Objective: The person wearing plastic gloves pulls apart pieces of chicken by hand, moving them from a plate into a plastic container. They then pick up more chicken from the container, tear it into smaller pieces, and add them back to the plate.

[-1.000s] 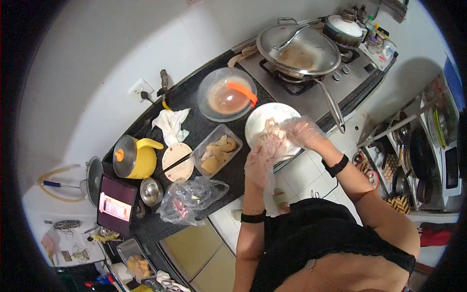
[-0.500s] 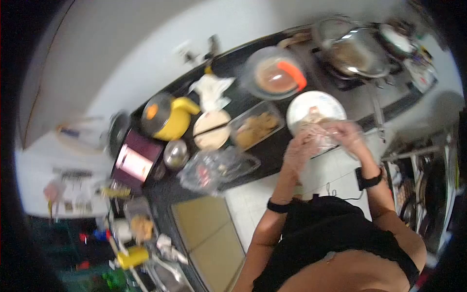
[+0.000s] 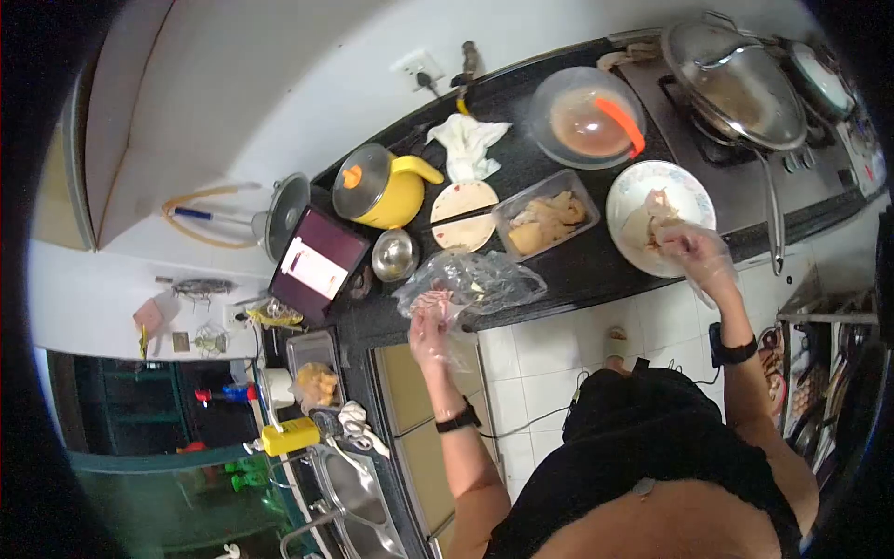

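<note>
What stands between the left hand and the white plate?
Part of the clear plastic bag lies between the left hand and the plate. The food container borders this path, and the right hand is at the plate.

Clear plastic gloves are worn on both hands. The plastic bag (image 3: 507,278) at the worktop (image 3: 582,284) edge is touched by the left hand (image 3: 430,340), fingers at pink meat (image 3: 432,300) (grip can't be told). The right hand (image 3: 700,259) is held over the white plate (image 3: 687,191), fingers at pale meat pieces. Between the hands, more pale meat is held in a clear container (image 3: 535,194). Chopsticks (image 3: 466,218) are laid across a small plate (image 3: 466,197). Beyond, liquid and an orange-handled tool (image 3: 618,123) are held in a bowl (image 3: 545,116).
</note>
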